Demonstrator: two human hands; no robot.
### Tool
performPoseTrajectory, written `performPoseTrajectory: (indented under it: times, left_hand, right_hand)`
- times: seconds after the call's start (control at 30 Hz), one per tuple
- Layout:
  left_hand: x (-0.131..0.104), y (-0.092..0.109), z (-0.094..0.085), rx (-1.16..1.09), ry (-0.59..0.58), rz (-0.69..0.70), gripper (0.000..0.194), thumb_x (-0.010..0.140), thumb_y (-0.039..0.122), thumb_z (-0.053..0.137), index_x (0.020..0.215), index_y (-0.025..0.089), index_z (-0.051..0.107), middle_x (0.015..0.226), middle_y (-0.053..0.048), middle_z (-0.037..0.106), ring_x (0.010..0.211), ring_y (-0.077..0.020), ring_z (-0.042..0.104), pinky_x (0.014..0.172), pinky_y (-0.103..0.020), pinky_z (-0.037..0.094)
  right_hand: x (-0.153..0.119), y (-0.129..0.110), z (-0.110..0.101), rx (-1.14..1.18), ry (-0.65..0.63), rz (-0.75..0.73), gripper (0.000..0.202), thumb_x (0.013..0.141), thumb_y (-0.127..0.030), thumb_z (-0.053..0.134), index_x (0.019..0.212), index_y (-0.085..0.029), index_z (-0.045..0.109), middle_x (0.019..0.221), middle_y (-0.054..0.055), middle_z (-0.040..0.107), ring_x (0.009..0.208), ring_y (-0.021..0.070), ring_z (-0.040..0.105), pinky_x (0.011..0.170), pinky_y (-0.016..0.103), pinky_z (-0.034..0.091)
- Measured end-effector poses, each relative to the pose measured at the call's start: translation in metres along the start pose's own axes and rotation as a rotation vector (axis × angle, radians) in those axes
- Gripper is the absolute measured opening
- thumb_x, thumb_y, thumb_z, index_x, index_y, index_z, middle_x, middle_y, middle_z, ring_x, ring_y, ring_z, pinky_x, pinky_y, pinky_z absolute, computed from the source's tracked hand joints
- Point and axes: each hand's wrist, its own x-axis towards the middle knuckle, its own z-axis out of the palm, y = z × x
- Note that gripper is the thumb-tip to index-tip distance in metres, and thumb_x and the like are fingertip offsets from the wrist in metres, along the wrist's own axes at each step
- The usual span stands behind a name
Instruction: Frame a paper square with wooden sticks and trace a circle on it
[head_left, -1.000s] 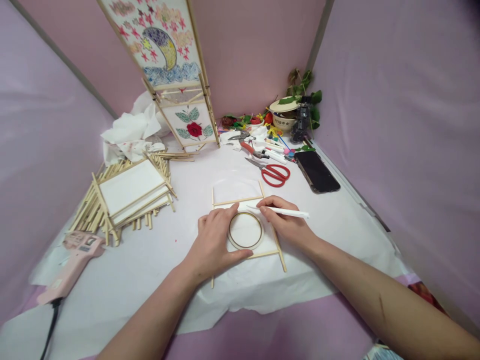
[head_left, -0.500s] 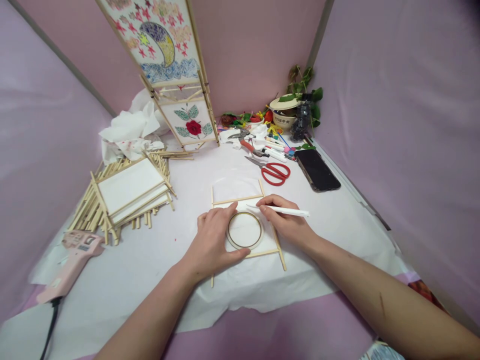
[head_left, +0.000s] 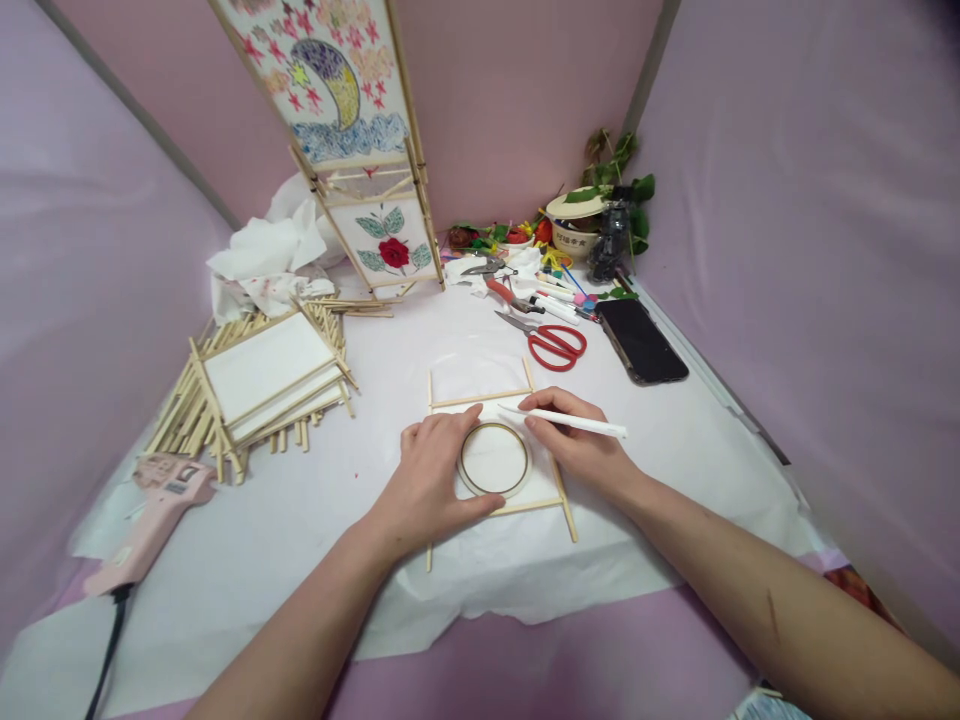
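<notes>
A wooden-stick frame (head_left: 567, 500) with a white sheet (head_left: 541, 487) in it lies flat in front of me. On the sheet rests a thin roll of tape (head_left: 527, 462) with a brown inner rim. My left hand (head_left: 439, 460) curves around the roll's left side, its thumb at the near edge and its fingers at the far edge. In my right hand (head_left: 574, 435) is a slim white pen (head_left: 592, 425), pinched between thumb and fingers. The pen's tip points left, just beyond the roll's far edge; whether it touches the sheet I cannot tell.
Red-handled scissors (head_left: 556, 346), pruning shears (head_left: 514, 298) and a phone (head_left: 643, 342) lie beyond my right hand. At left are framed panels (head_left: 266, 365) on piled sticks and a pink glue gun (head_left: 154, 520). A decorated stick-framed lantern (head_left: 382, 240) stands behind.
The whole view has shifted slightly, so things appear a little farther right. Both hands keep nearly the same place over the roll of tape and sheet.
</notes>
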Motion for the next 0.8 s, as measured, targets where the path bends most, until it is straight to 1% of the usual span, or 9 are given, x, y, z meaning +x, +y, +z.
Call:
performPoseTrajectory:
  times: [0.17,0.27,0.37,0.47,0.53,0.67,0.8]
  left_hand:
    - [-0.001,0.000,0.001,-0.001,-0.003,-0.002,0.091,0.070,0.041,0.077,0.144,0.028,0.026,0.131,-0.010,0.051,0.122,-0.0330,0.043,0.101,-0.049,0.029]
    - [-0.001,-0.001,0.001,-0.002,0.000,0.005,0.091,0.070,0.042,0.077,0.143,0.028,0.026,0.132,-0.009,0.051,0.123,-0.0323,0.043,0.101,-0.048,0.029]
    - [-0.001,-0.001,0.001,-0.004,0.000,0.007,0.090,0.071,0.042,0.077,0.143,0.027,0.025,0.133,-0.009,0.051,0.123,-0.0317,0.043,0.102,-0.047,0.028]
    - [-0.001,-0.002,0.002,-0.014,0.006,0.009,0.091,0.070,0.041,0.077,0.144,0.028,0.025,0.131,-0.009,0.052,0.122,-0.0316,0.044,0.101,-0.047,0.029]
    - [-0.002,-0.002,0.003,-0.021,0.012,0.008,0.093,0.069,0.041,0.078,0.144,0.027,0.024,0.130,-0.009,0.052,0.121,-0.0313,0.044,0.101,-0.047,0.029]
    - [-0.003,-0.002,0.003,-0.030,0.026,0.007,0.094,0.067,0.040,0.079,0.143,0.026,0.025,0.130,-0.011,0.052,0.120,-0.0313,0.045,0.101,-0.047,0.029]
    - [-0.004,-0.003,0.004,-0.043,0.038,0.015,0.092,0.067,0.041,0.079,0.142,0.025,0.027,0.130,-0.010,0.052,0.120,-0.0312,0.046,0.100,-0.047,0.029]
  right_hand:
    - [-0.001,0.000,-0.001,-0.008,0.025,-0.062,0.012,0.086,-0.027,0.058,0.093,-0.022,0.066,0.093,0.003,0.069,0.082,0.0182,0.062,0.073,0.030,0.047]
    - [-0.004,-0.001,-0.002,-0.041,0.022,-0.095,0.012,0.088,-0.029,0.057,0.090,-0.022,0.066,0.088,0.002,0.069,0.081,0.0185,0.062,0.074,0.030,0.047]
    - [-0.007,-0.004,0.001,-0.050,0.004,-0.101,0.010,0.088,-0.028,0.056,0.089,-0.022,0.064,0.083,0.002,0.067,0.077,0.0177,0.061,0.071,0.030,0.046]
    - [-0.010,-0.008,0.005,-0.005,0.014,-0.054,0.008,0.087,-0.027,0.056,0.094,-0.023,0.058,0.077,0.000,0.062,0.071,0.0165,0.057,0.065,0.029,0.044]
    - [-0.009,-0.014,0.006,0.008,0.005,-0.024,0.007,0.086,-0.027,0.057,0.092,-0.023,0.055,0.077,0.000,0.059,0.071,0.0163,0.056,0.065,0.028,0.044]
    - [-0.002,-0.030,0.003,-0.020,-0.062,0.018,0.009,0.085,-0.031,0.060,0.084,-0.022,0.058,0.079,0.000,0.059,0.073,0.0163,0.054,0.065,0.028,0.043]
    - [-0.004,-0.043,-0.001,-0.066,-0.045,0.093,0.003,0.083,-0.025,0.060,0.084,-0.022,0.060,0.077,-0.001,0.059,0.068,0.0151,0.052,0.061,0.027,0.040]
